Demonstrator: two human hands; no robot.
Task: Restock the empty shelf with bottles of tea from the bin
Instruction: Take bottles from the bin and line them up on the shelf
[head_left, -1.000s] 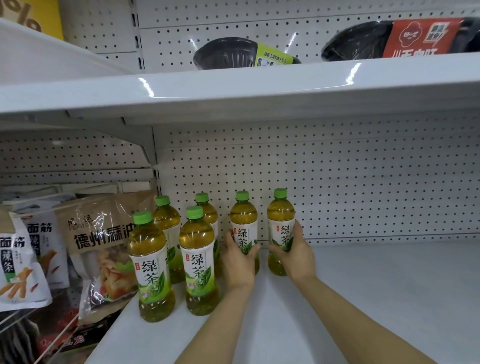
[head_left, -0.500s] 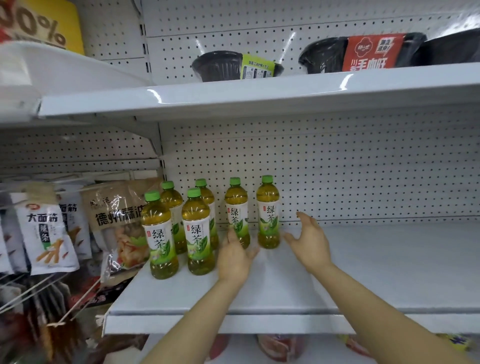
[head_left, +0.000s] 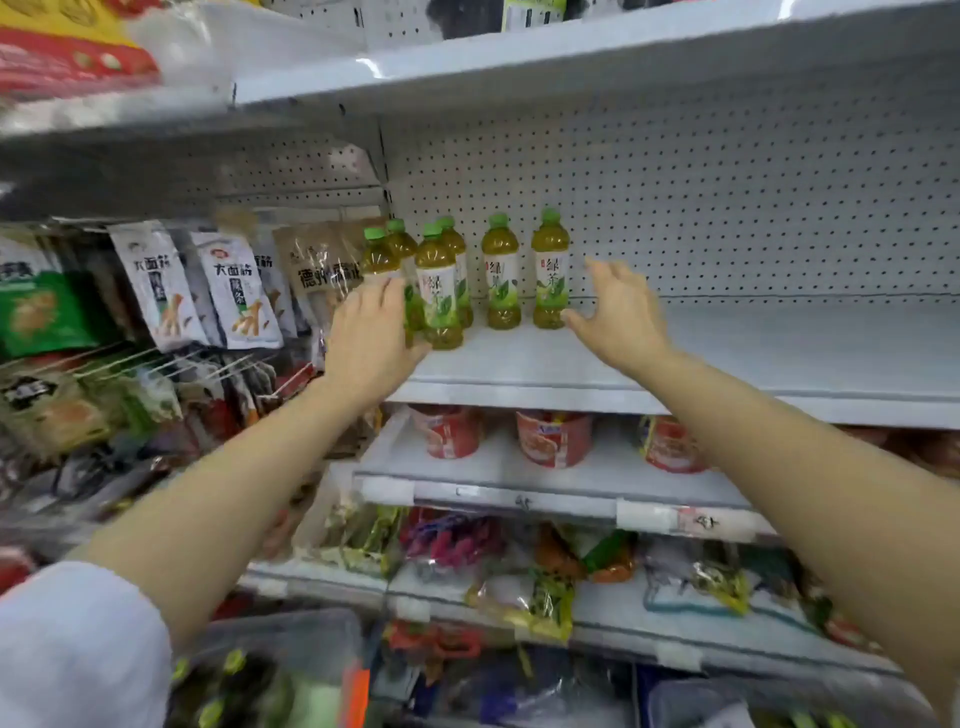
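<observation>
Sleeve (head_left: 78, 644), white, at lower left corner of view; bare left forearm runs up and inward from it. Bin (head_left: 270, 670) blurred at bottom edge, green caps dimly visible inside; contents not readable.

Left hand (head_left: 371, 338) raised in front of the shelf's left end, back of hand to camera, fingers straight and together, holding nothing. It overlaps the front-left bottle in view; contact cannot be told.

Right hand (head_left: 618, 317) over the shelf's front half, fingers spread and relaxed, thumb pointing toward the rightmost bottle (head_left: 550, 270). Thumb tip just beside that bottle's base, grasping nothing.

Shelf (head_left: 753, 353), white, pegboard back. Six tea bottles (head_left: 441, 291) stand upright near its left end, green caps, white labels with green leaves: four clustered at the left edge, two set singly to their right along the back. Rest of the shelf surface to the right is bare white.

Snack packets (head_left: 234, 291) hang on hooks left of the shelf. Red cups (head_left: 553, 436) sit on the shelf below. Mixed packets fill the lower tiers, blurred.
</observation>
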